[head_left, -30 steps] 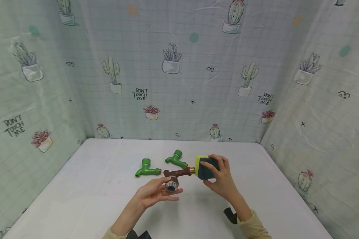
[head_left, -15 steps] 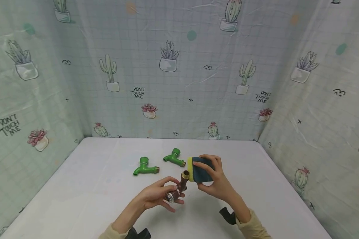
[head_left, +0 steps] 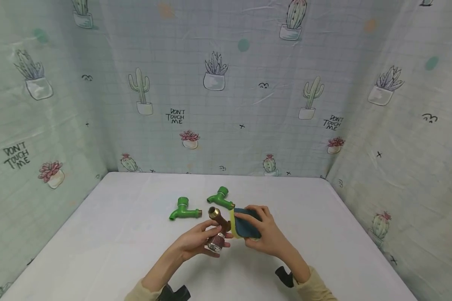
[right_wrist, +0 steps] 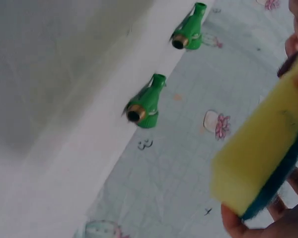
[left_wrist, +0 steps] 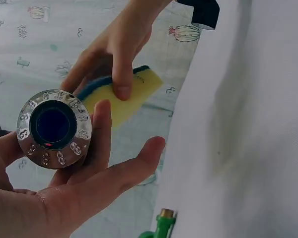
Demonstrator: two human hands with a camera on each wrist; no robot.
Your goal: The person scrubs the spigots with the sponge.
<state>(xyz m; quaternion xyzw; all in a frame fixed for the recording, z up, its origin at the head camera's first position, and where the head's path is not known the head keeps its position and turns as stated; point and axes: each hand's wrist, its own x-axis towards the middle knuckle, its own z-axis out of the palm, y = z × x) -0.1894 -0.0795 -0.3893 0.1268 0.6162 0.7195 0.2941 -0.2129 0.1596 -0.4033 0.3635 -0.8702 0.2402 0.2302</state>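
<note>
My left hand [head_left: 197, 241] grips a brown faucet [head_left: 223, 223] above the table, its brass threaded end tipped up and away in the head view. In the left wrist view the faucet's round chrome end [left_wrist: 79, 124] with a dark center faces the camera, and two fingers extend past it. Pinched between the thumb and fingers of my right hand [head_left: 267, 234] is a sponge [head_left: 247, 225], yellow with a dark blue-green scouring side. The sponge's yellow side is right at the faucet's side. The right wrist view shows the sponge [right_wrist: 258, 153] from its yellow face.
Two green faucets lie farther back on the white table [head_left: 98, 234], one at the left [head_left: 184, 210] and one behind the hands [head_left: 221, 198]. A cactus-print cloth [head_left: 226, 104] hangs around the back and sides. Dark camera mounts [head_left: 284, 276] sit at both wrists.
My left hand has turned the faucet so its brass end swings from pointing right to pointing up and away. My right hand has moved the sponge left and slightly nearer, along the faucet.
</note>
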